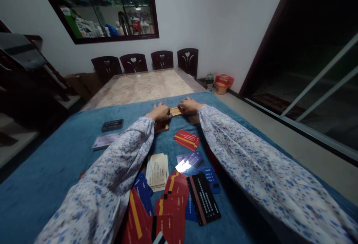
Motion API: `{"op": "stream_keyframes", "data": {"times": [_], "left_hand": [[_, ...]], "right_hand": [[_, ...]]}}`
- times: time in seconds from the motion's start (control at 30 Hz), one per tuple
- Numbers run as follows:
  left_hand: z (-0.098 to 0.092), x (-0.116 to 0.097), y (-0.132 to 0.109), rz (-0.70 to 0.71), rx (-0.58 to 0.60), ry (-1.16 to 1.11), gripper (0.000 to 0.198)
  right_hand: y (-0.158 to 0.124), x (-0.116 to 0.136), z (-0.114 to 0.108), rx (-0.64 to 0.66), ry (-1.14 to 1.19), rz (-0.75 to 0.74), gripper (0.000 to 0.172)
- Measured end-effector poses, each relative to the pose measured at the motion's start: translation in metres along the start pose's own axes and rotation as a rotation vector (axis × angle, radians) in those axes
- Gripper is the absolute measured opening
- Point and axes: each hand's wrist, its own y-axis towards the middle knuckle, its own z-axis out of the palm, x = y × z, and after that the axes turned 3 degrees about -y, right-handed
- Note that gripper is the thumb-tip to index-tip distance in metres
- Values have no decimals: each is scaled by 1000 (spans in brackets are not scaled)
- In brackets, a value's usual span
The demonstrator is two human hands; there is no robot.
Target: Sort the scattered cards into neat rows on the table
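Both my arms, in flowered sleeves, stretch out over a blue cloth (50, 169) spread on a table. My left hand (160, 112) and my right hand (189, 106) meet at the far side, fingers curled, each gripping an end of a small tan stack of cards (176, 111). A brown card stack (162, 126) lies just under my left wrist, another brown card (194, 119) lies under my right wrist, and a red stack (187, 140) sits between my forearms.
Near me lie spread red cards (173, 199), blue cards (195, 162), a black card (203, 198) and a cream stack (157, 171). A black stack (112, 125) and a pale stack (104, 141) lie left. Several dark chairs (133, 63) line the far end of the table.
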Motion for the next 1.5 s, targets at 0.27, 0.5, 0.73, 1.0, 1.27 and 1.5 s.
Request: {"op": "stream_keyframes", "data": {"times": [0.27, 0.5, 0.73, 1.0, 1.27, 1.5], "left_hand": [[1, -2, 0, 10, 36, 16, 35], [2, -1, 1, 35, 45, 13, 31], [3, -4, 3, 21, 56, 38, 35], [0, -11, -1, -2, 58, 38, 37], [3, -13, -1, -20, 45, 56, 37], [6, -13, 1, -28, 31, 49, 37]], "right_hand": [[-3, 6, -4, 62, 17, 12, 38], [-2, 7, -7, 100, 4, 18, 35], [-3, 9, -10, 118, -18, 22, 38], [-1, 6, -8, 85, -2, -56, 40], [6, 7, -5, 125, 10, 26, 43], [7, 5, -2, 139, 15, 32, 43]]}}
